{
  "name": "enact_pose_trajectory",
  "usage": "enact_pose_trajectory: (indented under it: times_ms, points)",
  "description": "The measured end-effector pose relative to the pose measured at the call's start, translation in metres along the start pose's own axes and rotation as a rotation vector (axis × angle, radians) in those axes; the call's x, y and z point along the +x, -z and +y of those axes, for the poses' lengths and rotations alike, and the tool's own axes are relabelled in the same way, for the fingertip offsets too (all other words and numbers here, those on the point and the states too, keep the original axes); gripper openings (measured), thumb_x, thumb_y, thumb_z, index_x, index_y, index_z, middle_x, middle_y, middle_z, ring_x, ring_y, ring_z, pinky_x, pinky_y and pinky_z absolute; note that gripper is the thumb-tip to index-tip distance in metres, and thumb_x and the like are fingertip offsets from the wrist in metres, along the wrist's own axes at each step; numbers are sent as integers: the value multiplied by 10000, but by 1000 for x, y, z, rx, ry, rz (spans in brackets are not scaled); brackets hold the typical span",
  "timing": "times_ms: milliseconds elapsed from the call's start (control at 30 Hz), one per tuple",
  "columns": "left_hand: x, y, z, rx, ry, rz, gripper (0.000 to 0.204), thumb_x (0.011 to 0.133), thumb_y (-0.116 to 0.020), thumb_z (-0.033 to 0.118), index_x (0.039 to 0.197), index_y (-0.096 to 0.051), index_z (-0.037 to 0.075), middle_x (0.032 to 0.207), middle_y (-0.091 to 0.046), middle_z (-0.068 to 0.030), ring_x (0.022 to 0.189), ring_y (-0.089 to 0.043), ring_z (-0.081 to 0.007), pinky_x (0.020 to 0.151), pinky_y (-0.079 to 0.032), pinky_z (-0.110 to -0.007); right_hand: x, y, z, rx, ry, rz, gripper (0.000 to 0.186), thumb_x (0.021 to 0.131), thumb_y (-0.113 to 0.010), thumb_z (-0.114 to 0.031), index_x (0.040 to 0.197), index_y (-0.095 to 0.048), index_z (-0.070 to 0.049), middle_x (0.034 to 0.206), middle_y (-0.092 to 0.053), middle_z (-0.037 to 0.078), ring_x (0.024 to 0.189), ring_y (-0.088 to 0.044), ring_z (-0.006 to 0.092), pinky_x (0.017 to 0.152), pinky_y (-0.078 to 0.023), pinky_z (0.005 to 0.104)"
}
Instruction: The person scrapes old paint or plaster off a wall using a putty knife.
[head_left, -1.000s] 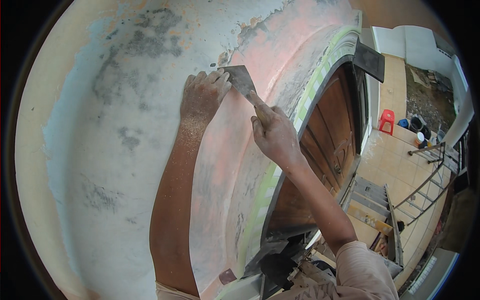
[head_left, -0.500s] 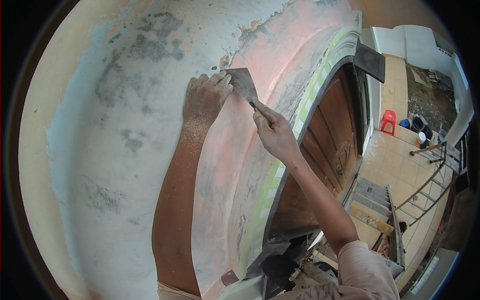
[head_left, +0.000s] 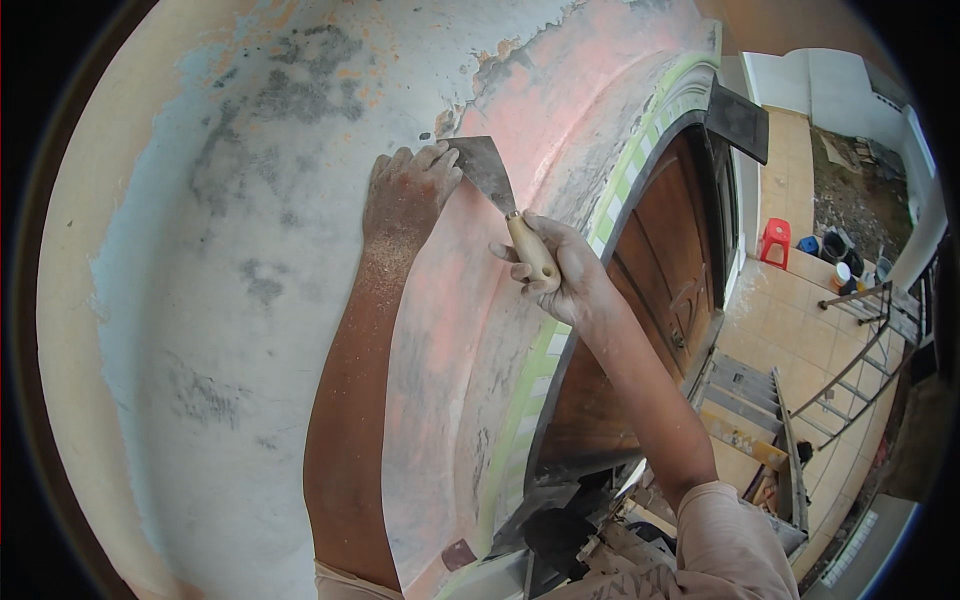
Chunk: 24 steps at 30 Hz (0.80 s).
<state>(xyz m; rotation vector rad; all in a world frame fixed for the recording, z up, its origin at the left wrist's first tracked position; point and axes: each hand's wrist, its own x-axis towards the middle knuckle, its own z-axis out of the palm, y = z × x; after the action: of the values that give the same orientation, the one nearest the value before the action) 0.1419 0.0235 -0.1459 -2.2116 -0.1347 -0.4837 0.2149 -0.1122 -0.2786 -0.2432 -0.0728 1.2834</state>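
A putty knife with a wide dark metal blade [head_left: 484, 168] and a pale wooden handle [head_left: 535, 256] lies slanted in front of the wall. My left hand [head_left: 408, 190], dusty at the wrist, has its fingers curled at the blade's upper left corner and pinches it there. My right hand [head_left: 568, 268] is loosely round the handle, its fingers behind the wood and the thumb near the ferrule. Most of the handle's face shows. Behind the blade is the wall [head_left: 450, 290], with patches of worn pink, white and grey paint and a ragged peeled edge above.
A green-and-white moulding [head_left: 607, 225] arches over a brown wooden door [head_left: 660, 240] on the right. Far below on the tiled floor stand a red stool [head_left: 776, 242], several buckets and a metal ladder frame [head_left: 850, 390]. A wooden-stepped scaffold [head_left: 745, 400] is near the door.
My right hand has loosened and turned on the handle, its fingers opening so that the wooden handle now shows. My left hand and the blade have hardly moved.
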Motion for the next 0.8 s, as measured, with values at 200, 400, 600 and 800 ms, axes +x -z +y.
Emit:
enact_pose_trajectory:
  times_ms: [200, 400, 600, 800]
  points:
    - [-1, -1, 0, 7, -5, 8, 264, 857, -622, 251, 1087, -674, 131, 1080, -641, 36, 854, -567, -171, 764, -429, -337, 3, 10, 5, 194, -240, -294, 456, 888, -530, -555, 1064, -410, -152, 838, -531, 141, 440, -475, 125, 287, -319, 193]
    - [-1, -1, 0, -12, -4, 15, 275, 854, -625, 252, 1094, -669, 126, 1080, -642, 27, 856, -567, -171, 768, -429, -337, -1, 4, 3, 89, -168, -194, 521, 901, -480, -576, 1130, -420, -112, 844, -584, 145, 392, -424, 82, 277, -331, 174]
    - [-2, -3, -2, -2, -11, 17, 278, 856, -625, 254, 1100, -666, 127, 1089, -641, 28, 863, -571, -171, 775, -428, -338, 1, 3, 11, -176, 8, -213, 545, 979, -458, -371, 1457, -252, -208, 750, -538, 64, 407, -406, 90, 330, -291, 197]
    - [-1, -3, -1, -9, -8, 15, 278, 856, -627, 259, 1091, -666, 117, 1096, -639, 26, 858, -571, -174, 775, -426, -341, 1, 6, 13, -71, 43, -184, 634, 989, -438, -290, 1505, -73, -250, 771, -564, 63, 422, -425, 93, 350, -307, 201]
